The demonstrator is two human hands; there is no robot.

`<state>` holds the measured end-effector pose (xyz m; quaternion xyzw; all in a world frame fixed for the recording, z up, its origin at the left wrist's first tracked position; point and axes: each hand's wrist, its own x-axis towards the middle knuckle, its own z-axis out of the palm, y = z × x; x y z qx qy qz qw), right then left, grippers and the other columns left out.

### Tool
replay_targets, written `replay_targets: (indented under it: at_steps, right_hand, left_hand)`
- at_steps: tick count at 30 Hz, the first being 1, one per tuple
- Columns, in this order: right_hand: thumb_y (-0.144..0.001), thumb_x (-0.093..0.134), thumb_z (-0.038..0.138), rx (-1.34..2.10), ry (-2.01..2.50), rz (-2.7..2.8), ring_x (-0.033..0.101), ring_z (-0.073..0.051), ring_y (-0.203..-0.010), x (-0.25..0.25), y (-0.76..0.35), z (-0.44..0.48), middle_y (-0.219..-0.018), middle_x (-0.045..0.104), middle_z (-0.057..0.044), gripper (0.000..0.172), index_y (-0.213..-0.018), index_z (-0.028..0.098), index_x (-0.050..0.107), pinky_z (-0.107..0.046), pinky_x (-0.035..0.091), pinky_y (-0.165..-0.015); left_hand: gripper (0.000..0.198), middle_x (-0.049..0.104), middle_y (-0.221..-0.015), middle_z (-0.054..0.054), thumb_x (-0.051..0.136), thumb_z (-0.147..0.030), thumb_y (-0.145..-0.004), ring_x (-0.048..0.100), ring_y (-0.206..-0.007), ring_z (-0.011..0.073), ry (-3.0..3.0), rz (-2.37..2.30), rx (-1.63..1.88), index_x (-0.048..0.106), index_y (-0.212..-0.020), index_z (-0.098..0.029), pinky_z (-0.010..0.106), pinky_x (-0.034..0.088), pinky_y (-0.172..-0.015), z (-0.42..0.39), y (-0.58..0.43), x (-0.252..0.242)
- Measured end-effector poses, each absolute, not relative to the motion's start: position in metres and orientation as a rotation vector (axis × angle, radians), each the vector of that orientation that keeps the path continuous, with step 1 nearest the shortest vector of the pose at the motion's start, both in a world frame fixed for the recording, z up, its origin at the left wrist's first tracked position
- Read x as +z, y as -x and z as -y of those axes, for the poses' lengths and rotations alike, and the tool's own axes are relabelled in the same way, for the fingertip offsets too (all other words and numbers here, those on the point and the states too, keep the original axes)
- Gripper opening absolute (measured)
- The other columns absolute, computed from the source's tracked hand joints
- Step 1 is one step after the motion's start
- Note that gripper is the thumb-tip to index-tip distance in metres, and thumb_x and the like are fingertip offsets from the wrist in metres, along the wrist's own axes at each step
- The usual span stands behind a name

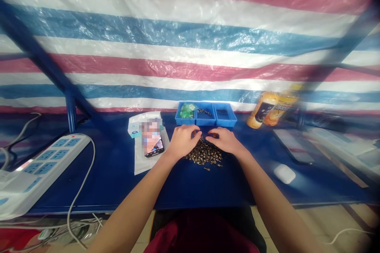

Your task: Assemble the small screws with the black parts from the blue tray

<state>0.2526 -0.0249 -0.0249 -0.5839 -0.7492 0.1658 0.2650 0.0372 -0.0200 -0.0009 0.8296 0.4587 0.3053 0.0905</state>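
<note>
My left hand [184,141] is cupped at the left side of a pile of small brass-coloured screws [205,153] on the blue table. Its thumb and fingertips are apart. From the right, my right hand [225,140] curves over the same pile, thumb and forefinger also apart. I make out nothing held in either hand, though some fingers are hidden. Just beyond the hands stand three joined blue bins: the left bin [177,121] holds a green plastic packet, the middle bin [204,121] some screws, and the right bin [226,123] small dark pieces.
Left of the pile, a phone [154,142] lies on a white packet [142,165]. A white power strip [56,174] and its cable are farther left. On the right are orange bottles [261,110], a white earbud case [284,174] and a flat phone-like slab [292,146]. Striped sheeting hangs behind.
</note>
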Motion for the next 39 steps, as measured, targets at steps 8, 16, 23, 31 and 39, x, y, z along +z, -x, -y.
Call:
replay_targets:
  at_steps: [8, 16, 23, 31, 39]
  right_hand:
    - [-0.089, 0.059, 0.031, 0.340, 1.635, 2.163, 0.062, -0.020, -0.087, -0.025, -0.245, 0.028, -0.088, 0.068, -0.002, 0.016, -0.092, 0.030, 0.075, -0.033, 0.039, -0.076]
    - [-0.082, 0.057, 0.016, 0.477, 1.514, 2.196, 0.062, -0.018, -0.086, -0.025, -0.256, 0.028, -0.095, 0.068, -0.002, 0.023, -0.093, 0.028, 0.074, -0.031, 0.045, -0.079]
    - [-0.085, 0.055, 0.017, 0.435, 1.458, 2.258, 0.061, -0.017, -0.084, -0.028, -0.258, 0.027, -0.092, 0.066, -0.003, 0.019, -0.090, 0.025, 0.072, -0.030, 0.046, -0.081]
    - [-0.083, 0.045, 0.003, 0.457, 1.442, 2.238, 0.063, -0.017, -0.091, -0.029, -0.261, 0.024, -0.099, 0.066, -0.005, 0.036, -0.095, 0.022, 0.072, -0.027, 0.046, -0.085]
    - [-0.087, 0.055, 0.013, 0.429, 1.437, 2.225, 0.061, -0.018, -0.091, -0.028, -0.262, 0.025, -0.093, 0.065, -0.005, 0.019, -0.091, 0.020, 0.071, -0.031, 0.046, -0.086]
  left_hand:
    - [0.021, 0.074, -0.087, 0.000, 0.053, -0.034, -0.093, 0.066, -0.088, 0.0206, -2.491, -1.335, 0.895, 0.070, -0.101, -0.026, 0.035, 0.047, -0.088, 0.021, -0.039, -0.003]
    - [0.021, 0.074, -0.086, 0.000, 0.053, -0.034, -0.094, 0.066, -0.087, 0.0204, -2.483, -1.326, 0.901, 0.070, -0.102, -0.025, 0.035, 0.047, -0.088, 0.020, -0.038, -0.004]
    - [0.021, 0.074, -0.086, 0.000, 0.053, -0.035, -0.094, 0.066, -0.088, 0.0201, -2.491, -1.296, 0.877, 0.070, -0.101, -0.025, 0.034, 0.048, -0.087, 0.021, -0.038, -0.005]
    - [0.021, 0.073, -0.085, 0.000, 0.054, -0.036, -0.094, 0.066, -0.088, 0.0200, -2.494, -1.286, 0.873, 0.070, -0.102, -0.025, 0.035, 0.048, -0.087, 0.021, -0.038, -0.006]
    - [0.022, 0.073, -0.086, -0.001, 0.054, -0.036, -0.094, 0.065, -0.088, 0.0204, -2.506, -1.273, 0.840, 0.070, -0.104, -0.025, 0.036, 0.048, -0.087, 0.021, -0.038, -0.005]
